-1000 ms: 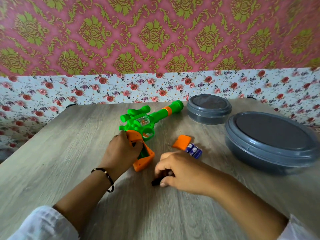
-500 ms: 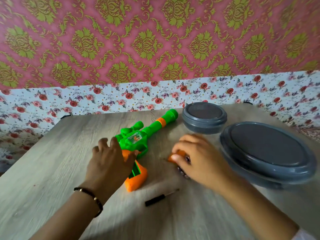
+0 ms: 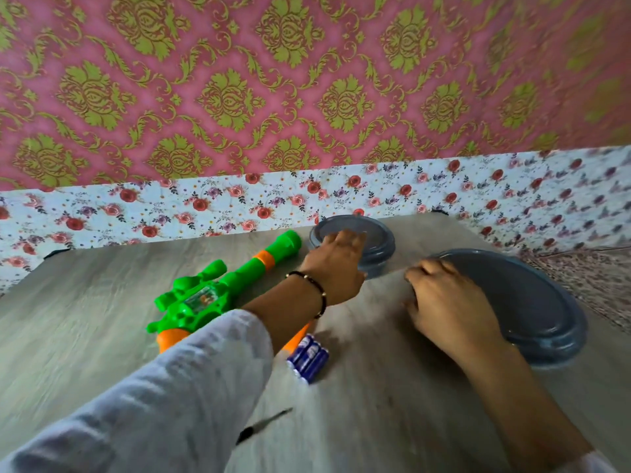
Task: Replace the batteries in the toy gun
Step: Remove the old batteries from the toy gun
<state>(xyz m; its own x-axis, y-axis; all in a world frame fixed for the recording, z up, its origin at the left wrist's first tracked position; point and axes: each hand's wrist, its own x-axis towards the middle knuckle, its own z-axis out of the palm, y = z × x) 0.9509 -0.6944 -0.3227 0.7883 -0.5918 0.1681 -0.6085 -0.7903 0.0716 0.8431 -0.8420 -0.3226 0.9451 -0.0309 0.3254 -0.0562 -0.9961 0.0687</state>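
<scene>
A: Fingers first. The left hand [image 3: 336,264] is reached across, fingers straight and spread on the lid of the small grey container [image 3: 374,245] at the far edge of the table [image 3: 85,329]; nothing is gripped. The right hand [image 3: 450,302] is laid at the near-left rim of the large grey container [image 3: 532,302], fingers curled. Whether anything is pinched cannot be told, as the fingertips are hidden.

B: Step?

A: Judged as fetching: the small container is being approached, probably to be opened, either for fresh cells or to stow spent ones. Contents are not seen. A pack of blue batteries [image 3: 309,358] is lying near mid-table, just beside the left forearm. A black screwdriver [image 3: 263,426] is left nearer the front edge.

B: Next move?

A: A grip on the lid rim is called for, with the container body steadied by the other hand. The lid type cannot be read, so lift or twist is left open.

B: Toy gun?

A: The toy gun [image 3: 218,291] is lying flat, left of centre, untouched by either hand. Its long axis is run diagonally, with the muzzle pointed at the far edge, close to the small container, and the orange grip toward the front-left. The grip is mostly covered by the white sleeve [image 3: 164,397], so the battery bay cannot be checked. Heavy motion blur is noted.
</scene>
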